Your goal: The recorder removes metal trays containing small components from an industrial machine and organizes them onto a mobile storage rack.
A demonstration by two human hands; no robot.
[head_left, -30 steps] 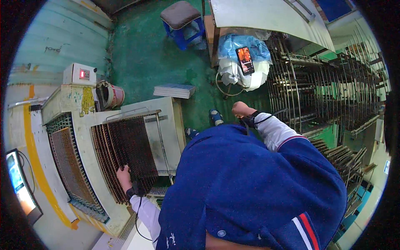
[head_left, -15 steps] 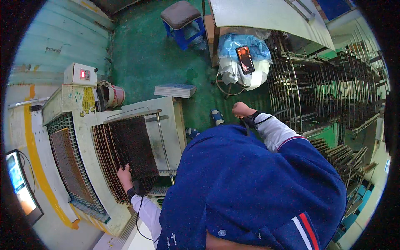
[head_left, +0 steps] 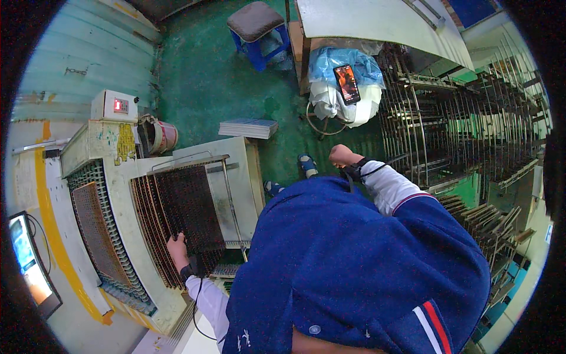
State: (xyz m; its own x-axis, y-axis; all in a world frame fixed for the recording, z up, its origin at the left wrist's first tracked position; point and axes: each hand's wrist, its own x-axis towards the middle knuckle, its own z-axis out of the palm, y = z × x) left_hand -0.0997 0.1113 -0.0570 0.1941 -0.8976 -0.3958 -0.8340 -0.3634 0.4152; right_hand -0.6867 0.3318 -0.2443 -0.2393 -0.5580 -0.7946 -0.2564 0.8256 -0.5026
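**My left hand is at the dark panels, my right hand is in a fist**

My left arm reaches down and out to my left side. My left hand (head_left: 177,252) is at the row of dark mesh panels (head_left: 190,203), which stand close together on the pale surface (head_left: 221,183), beside a bent metal rail (head_left: 229,203). My right arm is bent at the elbow, and my right hand (head_left: 344,156) hangs in front of my tummy, well apart from the panels.

The fingers (head_left: 180,237) of my left hand are bent and touch the panels. I can't tell how far open they are, or if they pinch one panel or just rest there. My right fingers are curled in tight, and I see nothing poking out of them.

My left fingertips get lost in the dark mesh. My right palm is turned away. My blue jacket (head_left: 359,253) hides lots below me. The round black rim cuts off the metal racks (head_left: 495,124) on my right.
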